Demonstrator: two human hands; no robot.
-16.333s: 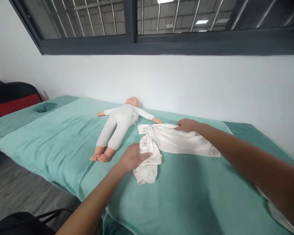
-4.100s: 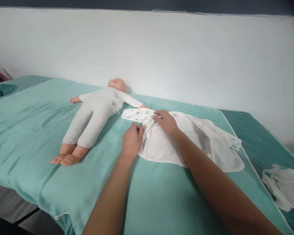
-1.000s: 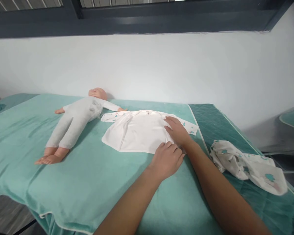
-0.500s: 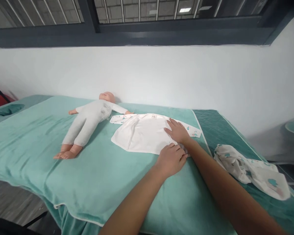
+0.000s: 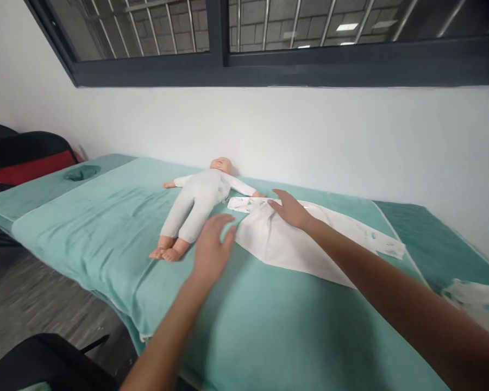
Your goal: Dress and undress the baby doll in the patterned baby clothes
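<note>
A white baby shirt (image 5: 285,244) with small prints on its sleeves lies spread flat on the green sheet. Over its upper left part is my right hand (image 5: 291,209), fingers stretched out; whether it touches the cloth I cannot tell. My left hand (image 5: 214,244) hovers off the shirt's left edge, near the doll's legs, with thumb and fingers apart and nothing in it. The baby doll (image 5: 204,193) in white clothing lies on its back left of the shirt, arms spread, one hand close to the shirt's left sleeve.
The green sheet (image 5: 85,228) covers the bed, which stands against a white wall (image 5: 309,136). A crumpled printed white garment (image 5: 478,301) lies at the right, partly behind my right forearm. Black and red chairs (image 5: 32,157) stand at the far left; another dark chair (image 5: 49,358) is at lower left.
Both hands have moved left from the shirt's right side, the left hand coming off the cloth. My view has turned left, so the chairs show more.
</note>
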